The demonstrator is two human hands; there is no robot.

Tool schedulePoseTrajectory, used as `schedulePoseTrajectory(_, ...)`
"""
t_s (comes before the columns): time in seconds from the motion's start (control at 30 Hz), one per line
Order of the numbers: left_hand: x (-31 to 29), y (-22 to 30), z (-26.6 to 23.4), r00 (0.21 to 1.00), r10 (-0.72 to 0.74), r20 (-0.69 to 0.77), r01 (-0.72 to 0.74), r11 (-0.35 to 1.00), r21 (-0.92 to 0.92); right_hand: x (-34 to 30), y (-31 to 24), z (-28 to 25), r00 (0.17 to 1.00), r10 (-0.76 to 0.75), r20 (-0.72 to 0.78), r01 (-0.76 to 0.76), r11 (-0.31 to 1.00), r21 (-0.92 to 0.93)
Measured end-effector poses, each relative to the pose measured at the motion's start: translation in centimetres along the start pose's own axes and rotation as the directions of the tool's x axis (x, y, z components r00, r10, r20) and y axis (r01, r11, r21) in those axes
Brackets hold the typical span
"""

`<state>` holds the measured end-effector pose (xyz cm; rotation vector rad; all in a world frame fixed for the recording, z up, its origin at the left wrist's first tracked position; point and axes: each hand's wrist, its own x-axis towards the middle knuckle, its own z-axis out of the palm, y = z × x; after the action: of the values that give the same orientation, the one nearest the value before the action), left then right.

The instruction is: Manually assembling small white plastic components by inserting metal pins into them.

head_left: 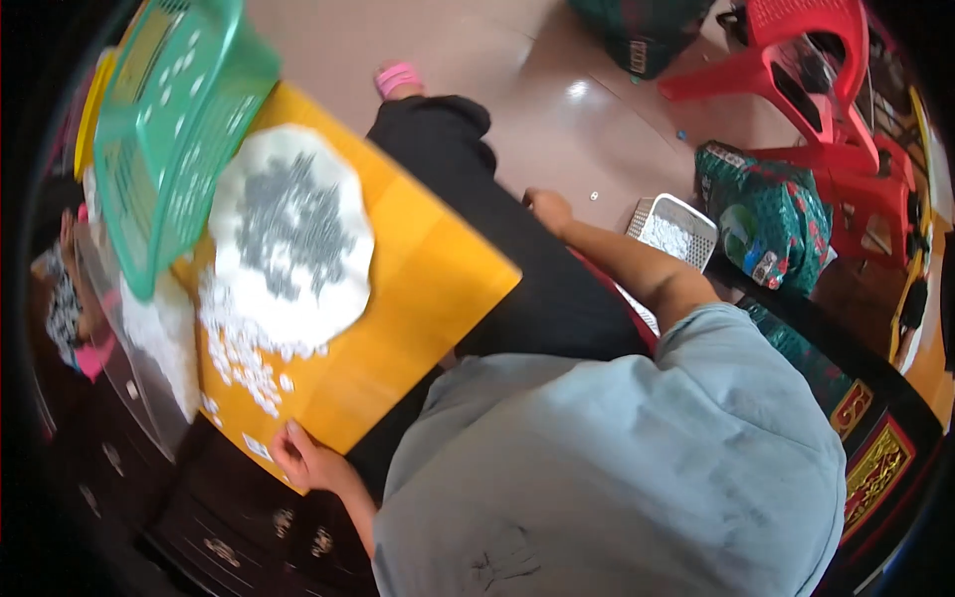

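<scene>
My left hand (301, 458) is at the near left edge of the yellow tabletop (428, 269), beside a small white label (256, 446). Its fingers are curled together; whatever they may hold is too small to make out. Many small white plastic pieces (244, 358) lie scattered on the table just beyond it. A white scalloped plate (348, 298) carries a pile of thin grey nail-like pieces (295, 224). Away from the table, my right hand (547, 211) is by my knee, at the end of my outstretched arm. Its fingers are curled in, and what is inside them is hidden.
A green plastic basket (164, 129) stands tilted at the table's far left, beside a clear bag of white pieces (164, 338). On the floor at right are a white basket (704, 239), a dark green patterned bag (761, 214) and red plastic chairs (831, 90). Another person sits at far left.
</scene>
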<state>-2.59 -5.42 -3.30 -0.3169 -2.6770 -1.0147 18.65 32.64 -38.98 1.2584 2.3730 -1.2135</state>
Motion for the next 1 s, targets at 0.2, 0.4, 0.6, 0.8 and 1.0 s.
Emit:
schedulePoseTrajectory(0.2, -0.1, 1.7, 0.8, 0.994, -0.092, -0.056, 0.093, 0.996, 0.01, 1.1, 1.9, 4.8, 0.994, 0.093, -0.055, -0.091, 0.995, 0.038)
schedulePoseTrajectory(0.4, 0.6, 0.0, 0.4, 0.998, -0.05, -0.048, 0.053, 0.997, 0.061, 0.8, 2.0, 5.2, 0.968, 0.208, -0.14, -0.193, 0.975, 0.111)
schedulePoseTrajectory(0.6, 0.5, 0.4, 1.0, 0.997, -0.058, -0.049, 0.063, 0.993, 0.098, 2.8, -0.3, 6.4, 0.995, -0.098, -0.028, 0.094, 0.99, -0.105)
schedulePoseTrajectory(0.8, 0.3, -0.5, 0.5, 0.999, -0.005, -0.05, 0.006, 1.0, 0.021, 4.7, -3.5, 6.9, 0.967, -0.232, 0.107, 0.254, 0.92, -0.299)
schedulePoseTrajectory(1.0, 1.1, -3.3, 0.3, 0.992, 0.042, -0.122, -0.063, 0.984, -0.169, 5.4, -2.5, 6.9, 0.936, -0.313, 0.162, 0.351, 0.865, -0.359)
